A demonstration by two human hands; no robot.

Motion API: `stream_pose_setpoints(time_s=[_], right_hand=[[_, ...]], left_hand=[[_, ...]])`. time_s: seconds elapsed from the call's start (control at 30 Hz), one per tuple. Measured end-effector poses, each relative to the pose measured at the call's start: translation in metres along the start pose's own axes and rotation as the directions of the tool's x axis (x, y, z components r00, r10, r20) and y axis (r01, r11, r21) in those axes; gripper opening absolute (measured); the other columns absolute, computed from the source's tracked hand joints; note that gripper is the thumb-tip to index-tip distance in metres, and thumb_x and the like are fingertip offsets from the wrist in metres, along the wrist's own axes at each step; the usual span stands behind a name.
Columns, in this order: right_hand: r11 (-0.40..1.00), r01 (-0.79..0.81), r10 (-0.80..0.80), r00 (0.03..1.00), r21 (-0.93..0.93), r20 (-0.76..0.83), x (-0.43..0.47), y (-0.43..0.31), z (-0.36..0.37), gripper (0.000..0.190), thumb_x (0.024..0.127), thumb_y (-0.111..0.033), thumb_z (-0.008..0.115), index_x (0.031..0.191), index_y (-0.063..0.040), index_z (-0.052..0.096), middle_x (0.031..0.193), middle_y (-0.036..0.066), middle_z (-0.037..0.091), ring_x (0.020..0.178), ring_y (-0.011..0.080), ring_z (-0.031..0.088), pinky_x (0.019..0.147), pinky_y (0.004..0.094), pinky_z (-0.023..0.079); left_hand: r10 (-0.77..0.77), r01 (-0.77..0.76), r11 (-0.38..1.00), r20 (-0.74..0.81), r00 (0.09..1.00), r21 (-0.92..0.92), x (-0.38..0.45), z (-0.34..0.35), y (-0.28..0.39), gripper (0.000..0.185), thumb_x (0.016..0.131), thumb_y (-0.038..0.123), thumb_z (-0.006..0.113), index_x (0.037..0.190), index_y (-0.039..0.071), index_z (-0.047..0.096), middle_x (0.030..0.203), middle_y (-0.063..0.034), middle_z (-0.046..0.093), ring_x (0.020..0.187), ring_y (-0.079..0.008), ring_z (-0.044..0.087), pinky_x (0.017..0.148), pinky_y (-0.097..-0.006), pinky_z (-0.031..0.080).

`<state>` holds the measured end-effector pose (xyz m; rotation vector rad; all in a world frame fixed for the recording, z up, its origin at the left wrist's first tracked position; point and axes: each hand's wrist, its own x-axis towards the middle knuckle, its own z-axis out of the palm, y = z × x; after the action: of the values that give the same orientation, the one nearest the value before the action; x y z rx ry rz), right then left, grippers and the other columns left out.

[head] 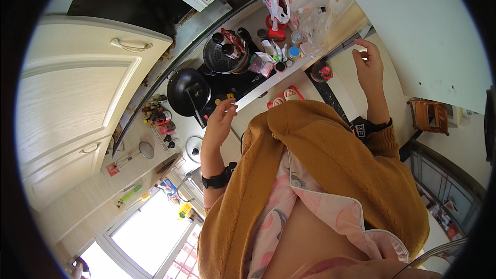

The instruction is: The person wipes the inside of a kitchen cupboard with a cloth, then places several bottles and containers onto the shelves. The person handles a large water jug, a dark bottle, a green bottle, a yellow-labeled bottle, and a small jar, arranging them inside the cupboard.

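Observation:
My left hand (220,122) hovers by the front of the black cooktop (248,83), fingers loosely bent and nothing in them. Just beyond it sits a black wok (182,92), with a metal spatula (192,102) resting inside and its handle reaching over the rim towards me. From this angle I cannot tell whether the fingertips touch anything. Out to the right, my right hand (370,68) is raised over the floor, empty, with thumb and fingers curved apart. Near it on the floor stands a dark container with a red top (322,71).
A steamer pot (226,56) holding bottles is on the cooktop, beside jars and bags. Seasoning bottles (159,116) line the wall. A glass lid (193,149) lies left of my forearm. Cabinet doors (77,85) overhang the left; a wooden chair (429,116) stands right.

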<state>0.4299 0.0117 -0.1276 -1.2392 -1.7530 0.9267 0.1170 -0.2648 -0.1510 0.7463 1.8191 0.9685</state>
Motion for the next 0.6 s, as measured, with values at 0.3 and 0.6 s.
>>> stream_pose_setpoints(time_s=[0.3, 0.6], right_hand=[[1.0, 0.0, 0.0, 1.0, 0.002, -0.001, 0.001, -0.0025, -0.0007, 0.022, 0.084, -0.003, 0.061, 0.105, -0.005, 0.06, 0.104, 0.008, 0.057, 0.075, 0.0145, 0.059, 0.065, 0.0257, 0.051], [1.0, 0.0, 0.0, 1.0, -0.001, 0.004, 0.0031, -0.0033, 0.0015, 0.021, 0.084, -0.003, 0.061, 0.106, -0.005, 0.06, 0.105, 0.008, 0.056, 0.076, 0.0139, 0.058, 0.064, 0.0255, 0.051]], left_hand=[[-0.002, 0.002, 1.0, 0.001, 1.0, 0.009, 0.001, 0.0007, 0.0039, 0.034, 0.095, 0.019, 0.05, 0.123, 0.002, 0.052, 0.107, -0.0093, 0.063, 0.093, -0.0155, 0.06, 0.085, -0.0272, 0.045], [0.002, -0.002, 1.0, -0.003, 1.0, 0.013, 0.0027, -0.0001, 0.0037, 0.033, 0.095, 0.019, 0.05, 0.123, 0.002, 0.053, 0.106, -0.0086, 0.064, 0.093, -0.0152, 0.06, 0.085, -0.027, 0.045]])
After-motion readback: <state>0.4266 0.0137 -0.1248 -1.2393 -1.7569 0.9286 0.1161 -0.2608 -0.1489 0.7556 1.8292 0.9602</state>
